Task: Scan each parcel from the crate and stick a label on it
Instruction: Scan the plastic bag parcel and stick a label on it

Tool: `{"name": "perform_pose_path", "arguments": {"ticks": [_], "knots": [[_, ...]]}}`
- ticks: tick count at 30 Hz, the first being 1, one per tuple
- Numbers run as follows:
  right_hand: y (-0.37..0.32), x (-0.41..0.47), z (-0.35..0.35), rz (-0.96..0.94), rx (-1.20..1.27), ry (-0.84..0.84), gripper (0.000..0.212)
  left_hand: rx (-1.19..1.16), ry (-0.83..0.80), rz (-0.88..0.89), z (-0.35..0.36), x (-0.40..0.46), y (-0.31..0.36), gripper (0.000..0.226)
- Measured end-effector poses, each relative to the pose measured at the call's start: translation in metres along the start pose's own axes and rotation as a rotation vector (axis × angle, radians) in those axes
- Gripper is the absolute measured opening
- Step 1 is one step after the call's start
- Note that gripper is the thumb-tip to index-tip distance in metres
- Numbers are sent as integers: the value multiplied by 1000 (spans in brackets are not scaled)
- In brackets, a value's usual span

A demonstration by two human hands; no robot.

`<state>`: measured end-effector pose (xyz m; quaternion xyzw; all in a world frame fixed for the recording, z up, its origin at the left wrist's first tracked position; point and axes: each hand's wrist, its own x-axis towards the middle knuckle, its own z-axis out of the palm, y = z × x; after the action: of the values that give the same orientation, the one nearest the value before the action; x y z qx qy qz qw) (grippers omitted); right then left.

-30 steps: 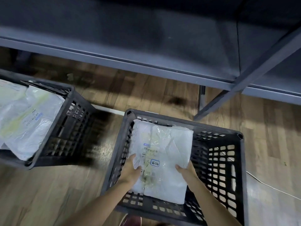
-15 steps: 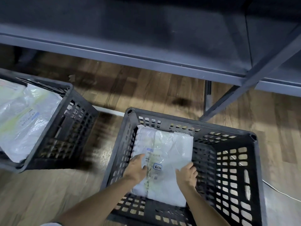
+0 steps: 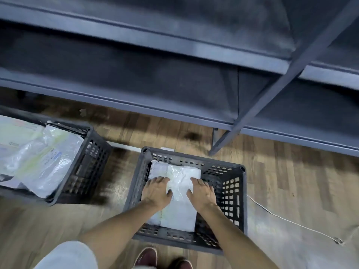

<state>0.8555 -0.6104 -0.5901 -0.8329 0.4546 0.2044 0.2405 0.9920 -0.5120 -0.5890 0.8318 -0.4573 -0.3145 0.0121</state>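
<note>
Now we have both hands down inside the dark grey slotted plastic crate (image 3: 231,193) at our feet, on the white plastic-wrapped parcel (image 3: 180,208) that lies flat on its bottom. Our left hand (image 3: 156,192) rests on the parcel's left part with fingers spread and nearly straight; our right hand (image 3: 202,192) lies on its right part the same way, fingers flat rather than curled round anything. Neither hand has closed on an edge, so we judge this the pick-up step: the parcel is not yet out, scanned or labelled. Next, we think, our fingers must slip under the parcel's sides beneath each palm and lift it clear of the crate walls. Well off beyond our left hand stands a second dark slotted crate (image 3: 85,171) holding clear-wrapped packages (image 3: 38,158). No scanner or labels show.
</note>
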Motion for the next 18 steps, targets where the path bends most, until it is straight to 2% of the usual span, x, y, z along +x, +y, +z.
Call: {"name": "perform_pose_path", "arguments": {"ticks": [7,11,18], "knots": [[-56,-105,-154,-82,-31,76,50,49,108,-13,-162,-90,44,45],[-101,-156,-243,-129,-44,142,42,70,193,6,-262,-143,60,39],[-204,-205,-374,-260,-127,301,49,96,424,-8,-405,-216,41,41]]}}
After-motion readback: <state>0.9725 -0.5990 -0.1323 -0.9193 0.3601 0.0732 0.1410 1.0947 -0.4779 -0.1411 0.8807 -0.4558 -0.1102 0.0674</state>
